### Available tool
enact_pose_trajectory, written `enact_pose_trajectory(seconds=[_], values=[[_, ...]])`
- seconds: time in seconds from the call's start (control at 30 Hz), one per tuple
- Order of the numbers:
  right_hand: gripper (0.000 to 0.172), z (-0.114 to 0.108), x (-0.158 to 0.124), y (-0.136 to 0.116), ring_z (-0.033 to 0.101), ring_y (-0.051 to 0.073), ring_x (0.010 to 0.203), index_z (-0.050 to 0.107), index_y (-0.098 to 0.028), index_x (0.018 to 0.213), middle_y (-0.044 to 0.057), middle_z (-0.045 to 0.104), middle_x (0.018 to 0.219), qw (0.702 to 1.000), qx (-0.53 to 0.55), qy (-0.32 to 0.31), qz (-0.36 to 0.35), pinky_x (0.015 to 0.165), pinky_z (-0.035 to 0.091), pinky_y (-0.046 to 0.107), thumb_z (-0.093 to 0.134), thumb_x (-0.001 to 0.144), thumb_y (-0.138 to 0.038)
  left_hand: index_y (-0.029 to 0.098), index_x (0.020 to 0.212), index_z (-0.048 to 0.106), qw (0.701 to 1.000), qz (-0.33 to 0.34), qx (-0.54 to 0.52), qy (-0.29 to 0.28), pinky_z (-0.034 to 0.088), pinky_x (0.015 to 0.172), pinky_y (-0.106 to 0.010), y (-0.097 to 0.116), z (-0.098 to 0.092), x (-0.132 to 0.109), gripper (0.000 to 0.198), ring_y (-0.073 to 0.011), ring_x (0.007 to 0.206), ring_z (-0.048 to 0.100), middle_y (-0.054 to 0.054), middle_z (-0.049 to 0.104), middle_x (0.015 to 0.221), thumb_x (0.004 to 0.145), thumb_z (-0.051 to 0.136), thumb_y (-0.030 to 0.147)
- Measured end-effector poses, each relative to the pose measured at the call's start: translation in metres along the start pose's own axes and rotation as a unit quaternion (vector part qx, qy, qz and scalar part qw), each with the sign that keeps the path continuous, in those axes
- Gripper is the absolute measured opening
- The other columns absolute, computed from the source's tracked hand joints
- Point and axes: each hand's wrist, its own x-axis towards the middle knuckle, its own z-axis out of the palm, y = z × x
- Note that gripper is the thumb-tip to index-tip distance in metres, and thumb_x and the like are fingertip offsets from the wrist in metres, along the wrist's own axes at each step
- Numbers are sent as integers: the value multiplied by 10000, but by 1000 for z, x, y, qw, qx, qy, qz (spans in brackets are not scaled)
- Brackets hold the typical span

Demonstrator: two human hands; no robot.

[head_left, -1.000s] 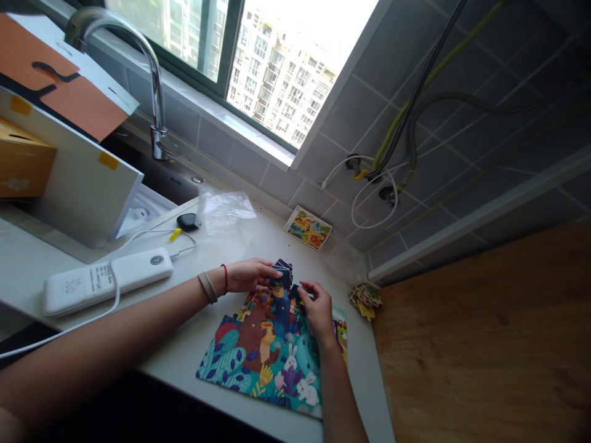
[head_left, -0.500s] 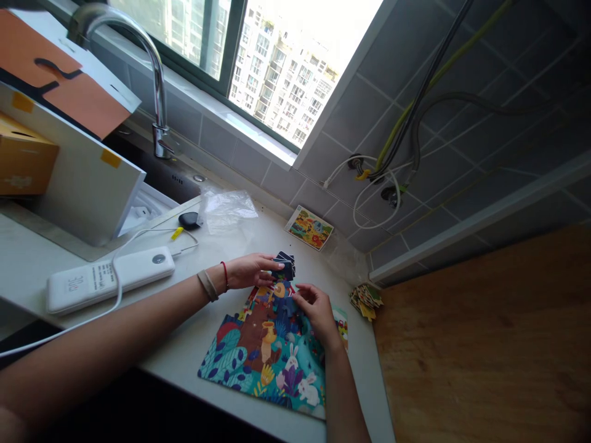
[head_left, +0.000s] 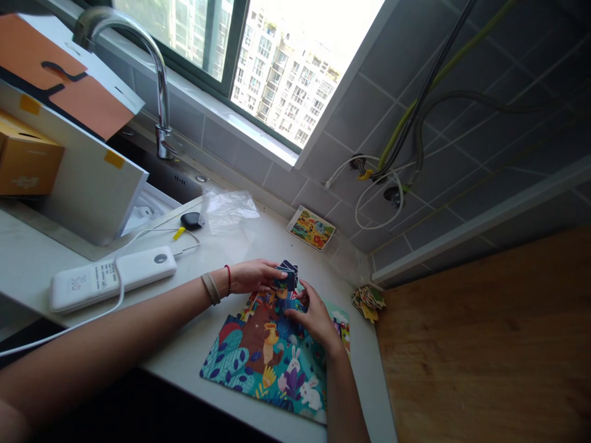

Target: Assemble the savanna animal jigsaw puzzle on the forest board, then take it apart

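Observation:
My left hand (head_left: 258, 275) is closed around a fanned stack of small dark-blue pieces (head_left: 288, 274) with white edges, above the far edge of a colorful jigsaw puzzle (head_left: 270, 344). My right hand (head_left: 316, 317) hovers over the puzzle's upper right. Its thumb and fingers close on a small blue puzzle piece (head_left: 290, 304), partly covered by the fingers. White rabbits, an orange animal and a brown trunk show on the puzzle, which lies flat on the counter. My right hand and forearm hide its right side.
A picture card (head_left: 311, 228) leans at the wall. Loose pieces (head_left: 368, 301) are heaped at the counter's right edge. Clear plastic wrap (head_left: 231, 209), a black object (head_left: 190, 220) and a white power bank (head_left: 113, 279) with a cable lie left. Boxes (head_left: 28, 157) stand by the sink.
My right hand's thumb and fingers have spread wider around the blue piece. My left hand with its stack has shifted slightly down and right in view. The puzzle lies as before.

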Motion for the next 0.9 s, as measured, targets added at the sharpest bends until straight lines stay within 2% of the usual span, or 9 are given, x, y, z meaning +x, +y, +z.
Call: enact_pose_trajectory(seconds=[0.13,0.33,0.47,0.63,0.8,0.9], values=[[699,-2,1,-7,654,261,970,749,-216,1297,49,683,1022,1000,-10,-4,-2,911,537,374,914,629,-336,153,1015,784,998,34,-18,48,570,728,-210,3,-2,2,433,-160,842,753,-102,805,1063,660,986,297],[282,-13,-3,-12,688,253,908,839,-212,938,59,729,946,996,68,-49,-12,822,543,350,854,735,-408,160,1058,775,996,57,-30,54,596,816,-260,8,-7,1,473,-206,969,756,-140,777,1198,669,985,330],[356,-18,-4,-10,702,239,792,809,-193,864,50,776,843,984,169,-43,27,735,563,335,905,695,-492,158,1055,763,998,51,-6,46,600,795,-275,4,-2,1,516,-205,926,763,-132,789,1133,644,993,368],[380,-19,-4,-11,705,217,752,800,-199,859,34,784,833,972,231,-22,43,713,578,318,951,652,-479,146,1008,735,988,88,87,91,598,701,-291,-8,7,3,519,-223,855,769,-100,795,1020,630,984,401],[387,-19,-8,-18,675,191,633,775,-191,841,24,765,782,958,267,-75,70,636,588,326,962,636,-462,143,1065,720,992,70,82,59,607,702,-296,-12,11,1,592,-236,862,779,-114,790,1061,621,987,427],[366,-20,-11,-17,679,184,629,769,-194,852,18,764,787,952,282,-95,78,624,585,314,962,648,-429,144,1066,715,993,63,76,61,613,717,-298,-9,12,0,621,-234,867,778,-112,790,1050,599,996,440]])
